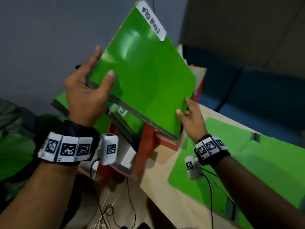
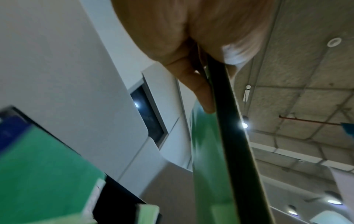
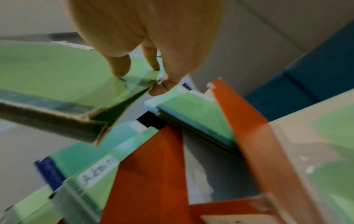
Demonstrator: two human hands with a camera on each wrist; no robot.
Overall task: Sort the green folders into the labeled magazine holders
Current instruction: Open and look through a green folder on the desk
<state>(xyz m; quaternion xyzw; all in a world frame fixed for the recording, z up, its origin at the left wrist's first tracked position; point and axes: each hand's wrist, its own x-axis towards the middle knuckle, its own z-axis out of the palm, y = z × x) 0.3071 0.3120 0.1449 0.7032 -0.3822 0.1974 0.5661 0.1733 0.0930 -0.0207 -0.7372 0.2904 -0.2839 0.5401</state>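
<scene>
I hold a green folder (image 1: 142,76) tilted in the air above the red magazine holders (image 1: 148,146), a white handwritten label (image 1: 151,22) at its top corner. My left hand (image 1: 87,95) grips its lower left corner, thumb on the front, fingers behind; the left wrist view shows those fingers (image 2: 199,91) against the folder's dark edge (image 2: 229,136). My right hand (image 1: 189,116) pinches the lower right corner, with the thumb (image 3: 118,66) on the green face (image 3: 57,72) and a finger underneath. Other green folders (image 3: 191,109) stand in an orange-red holder (image 3: 249,121).
More labelled green folders (image 1: 128,119) stand in the holders at the left. Further green folders (image 1: 247,162) lie flat on the light wooden table (image 1: 165,187) to the right. Cables (image 1: 107,212) hang below the table's edge. A grey wall is behind.
</scene>
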